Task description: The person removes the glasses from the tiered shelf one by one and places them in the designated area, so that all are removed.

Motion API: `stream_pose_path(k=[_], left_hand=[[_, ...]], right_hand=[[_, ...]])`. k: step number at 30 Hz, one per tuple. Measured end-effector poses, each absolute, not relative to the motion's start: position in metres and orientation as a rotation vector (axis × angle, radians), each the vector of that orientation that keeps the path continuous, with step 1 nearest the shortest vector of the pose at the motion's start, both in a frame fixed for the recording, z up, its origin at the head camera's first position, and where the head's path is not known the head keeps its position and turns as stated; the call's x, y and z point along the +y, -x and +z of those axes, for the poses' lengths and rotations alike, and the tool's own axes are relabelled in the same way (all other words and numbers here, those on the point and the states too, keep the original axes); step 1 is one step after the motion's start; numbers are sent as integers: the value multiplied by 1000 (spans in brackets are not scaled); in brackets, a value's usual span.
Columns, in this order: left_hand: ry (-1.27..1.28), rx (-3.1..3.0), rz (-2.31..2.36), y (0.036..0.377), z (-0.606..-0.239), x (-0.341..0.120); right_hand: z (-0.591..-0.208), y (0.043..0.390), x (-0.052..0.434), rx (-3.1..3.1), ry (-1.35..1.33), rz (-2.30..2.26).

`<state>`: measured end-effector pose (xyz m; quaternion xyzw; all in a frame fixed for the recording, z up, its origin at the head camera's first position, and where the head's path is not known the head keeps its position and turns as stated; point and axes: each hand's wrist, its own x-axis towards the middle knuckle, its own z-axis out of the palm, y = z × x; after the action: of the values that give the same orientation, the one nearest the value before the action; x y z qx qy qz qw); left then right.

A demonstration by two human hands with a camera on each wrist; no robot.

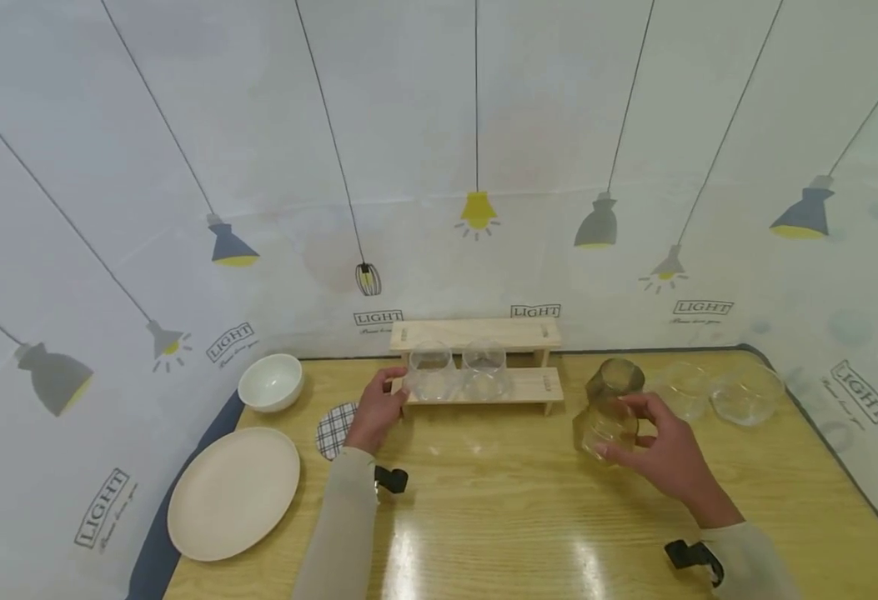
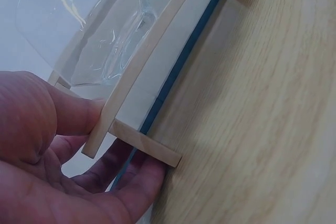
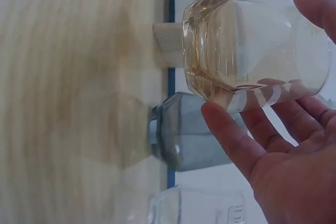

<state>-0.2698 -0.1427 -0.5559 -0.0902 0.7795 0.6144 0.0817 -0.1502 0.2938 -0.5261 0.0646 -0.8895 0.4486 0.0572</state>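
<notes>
A two-tier wooden rack (image 1: 517, 386) stands at the back of the table with two clear glasses (image 1: 431, 371) on its lower shelf. My left hand (image 1: 389, 392) grips the rack's left end, thumb (image 2: 37, 119) against the shelf edge (image 2: 142, 66) and fingers (image 2: 126, 182) under its foot. A clear glass (image 2: 94, 30) sits just above that edge. My right hand (image 1: 622, 429) holds an amber faceted glass (image 1: 599, 425) right of the rack; its fingers (image 3: 236, 140) curl round the glass (image 3: 231, 40), which lies tilted. A smoky grey glass (image 1: 614, 379) stands just behind it.
Two clear glass bowls (image 1: 746, 392) sit at the back right. On the left are a white bowl (image 1: 269, 382), a cream plate (image 1: 232, 492) and a checked coaster (image 1: 333, 429). The wooden table (image 1: 499, 517) meets a printed backdrop behind the rack.
</notes>
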Motion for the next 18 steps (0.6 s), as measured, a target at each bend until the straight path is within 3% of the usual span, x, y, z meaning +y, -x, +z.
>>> stream_pose_path(k=[18], left_hand=[[280,2350,1801,270,-557,-144]], right_hand=[[-555,138,326,-2694,-98,1296]])
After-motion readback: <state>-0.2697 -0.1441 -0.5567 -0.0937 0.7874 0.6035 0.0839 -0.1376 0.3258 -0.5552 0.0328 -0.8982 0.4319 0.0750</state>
